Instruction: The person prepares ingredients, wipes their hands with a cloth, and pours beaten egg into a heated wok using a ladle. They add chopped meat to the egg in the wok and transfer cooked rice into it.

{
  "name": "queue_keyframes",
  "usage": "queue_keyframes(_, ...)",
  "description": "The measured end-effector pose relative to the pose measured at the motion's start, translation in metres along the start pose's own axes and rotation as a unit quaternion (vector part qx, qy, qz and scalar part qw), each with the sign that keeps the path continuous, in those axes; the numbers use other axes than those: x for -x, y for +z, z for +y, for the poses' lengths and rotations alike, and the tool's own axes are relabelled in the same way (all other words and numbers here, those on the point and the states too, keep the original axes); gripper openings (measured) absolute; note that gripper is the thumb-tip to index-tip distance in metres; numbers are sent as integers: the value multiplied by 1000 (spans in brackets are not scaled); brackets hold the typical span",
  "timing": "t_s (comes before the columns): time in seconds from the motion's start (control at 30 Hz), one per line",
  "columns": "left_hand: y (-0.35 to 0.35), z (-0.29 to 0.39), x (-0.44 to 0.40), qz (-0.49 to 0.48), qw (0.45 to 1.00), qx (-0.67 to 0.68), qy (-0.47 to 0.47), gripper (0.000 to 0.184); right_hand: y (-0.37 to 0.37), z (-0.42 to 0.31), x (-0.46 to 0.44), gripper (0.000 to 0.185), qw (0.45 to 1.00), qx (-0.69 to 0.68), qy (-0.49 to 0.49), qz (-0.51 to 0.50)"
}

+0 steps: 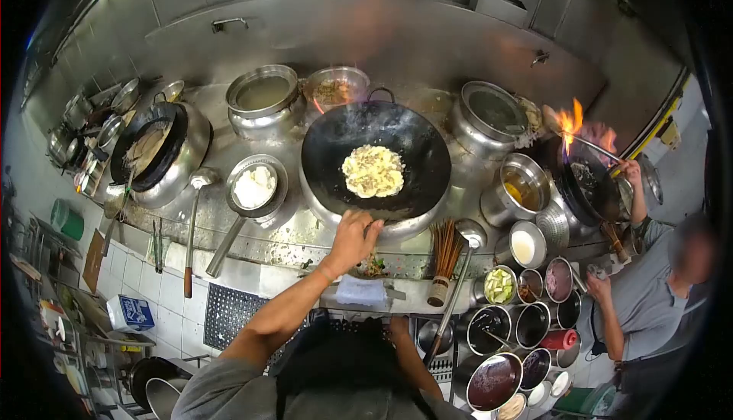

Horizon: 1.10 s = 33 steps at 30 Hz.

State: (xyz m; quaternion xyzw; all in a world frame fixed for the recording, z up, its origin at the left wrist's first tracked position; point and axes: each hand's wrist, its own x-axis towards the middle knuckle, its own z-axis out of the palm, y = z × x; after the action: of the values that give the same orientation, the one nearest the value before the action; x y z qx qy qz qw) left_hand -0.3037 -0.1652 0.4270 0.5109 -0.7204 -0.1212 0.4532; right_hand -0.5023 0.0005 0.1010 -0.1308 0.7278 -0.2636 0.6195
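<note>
A large black wok (324, 145) sits on the central burner, with a yellow egg-like mass (373, 171) in its middle and faint steam above. My left hand (355, 237) is closed at the wok's near rim; what its fingers grip there is hidden. Just below that hand lies a folded pale cloth (361, 291) on the counter edge. Low beside my body, my right hand (399, 328) is partly visible near the counter's front, its fingers too unclear to read. A bamboo brush (443, 256) and a long ladle (460, 286) rest to the right of the wok.
On the left are a strainer with white contents (254, 186), another ladle (192, 229) and a second wok (156, 141). Ingredient pots (489, 384) crowd the lower right. A co-worker (649, 290) stands at the right by a flaming wok (588, 183).
</note>
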Motion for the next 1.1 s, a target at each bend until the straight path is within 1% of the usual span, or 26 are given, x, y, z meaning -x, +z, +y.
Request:
queue_keyframes(0.07,1,-6,-4,11,1000,5,0,23,-5,0,-3,29,997,-64,20,36)
queue_keyframes(0.17,-4,-11,-4,-31,999,-16,-30,25,-10,-3,-12,40,987,-141,38,73)
queue_keyframes(0.2,-7,-12,-2,-48,998,0,-32,24,-11,-6,-18,44,982,-163,39,82)
queue_keyframes(0.23,-9,-12,-6,-36,999,3,-22,23,-12,-9,-25,48,979,-177,40,88)
queue_keyframes(0.3,-13,-11,-5,-25,1000,8,-11,22,-19,-17,-23,47,977,-187,40,98)
queue_keyframes(0.33,-11,-16,-7,-33,999,4,-16,18,-22,-20,-23,47,976,-187,38,101)
queue_keyframes(0.4,-12,-17,2,-25,1000,4,-18,18,-25,-26,-26,47,976,-187,32,104)
queue_keyframes(0.43,-11,-16,5,-19,1000,4,-18,19,-27,-30,-27,47,977,-185,28,104)
queue_keyframes(0.47,-22,-7,12,-3,1000,9,29,28,-27,-33,-27,47,977,-183,25,104)
queue_keyframes(0.57,-51,13,59,-44,999,18,18,30,-21,-41,-29,46,979,-179,19,94)
queue_keyframes(0.63,-63,-6,107,-159,980,120,-27,27,-18,-44,-32,46,981,-176,15,86)
queue_keyframes(0.67,-77,-11,128,-234,948,169,-134,26,-16,-44,-33,46,981,-173,14,83)
queue_keyframes(0.7,-91,-14,149,-301,897,216,-241,25,-16,-45,-33,46,982,-171,12,81)
queue_keyframes(0.77,-104,-32,195,-231,893,251,-295,24,-15,-49,-36,46,984,-162,8,74)
queue_keyframes(0.8,-119,-32,205,-201,885,248,-339,22,-13,-52,-37,45,985,-158,8,71)
queue_keyframes(0.83,-133,-30,213,-169,874,244,-384,20,-12,-54,-36,45,986,-152,6,68)
queue_keyframes(0.9,-151,-39,226,-90,880,195,-424,20,-11,-51,-40,45,988,-140,5,57)
queue_keyframes(0.93,-160,-43,226,-58,883,177,-430,20,-11,-50,-43,45,990,-132,7,51)
queue_keyframes(0.97,-166,-51,226,-5,892,205,-402,19,-11,-48,-45,45,991,-124,6,45)
queue_keyframes(1.03,-179,-66,212,44,895,169,-411,18,-13,-40,-48,45,994,-106,8,33)
queue_keyframes(1.1,-189,-87,194,87,904,144,-394,18,-9,-44,-49,44,995,-91,8,28)
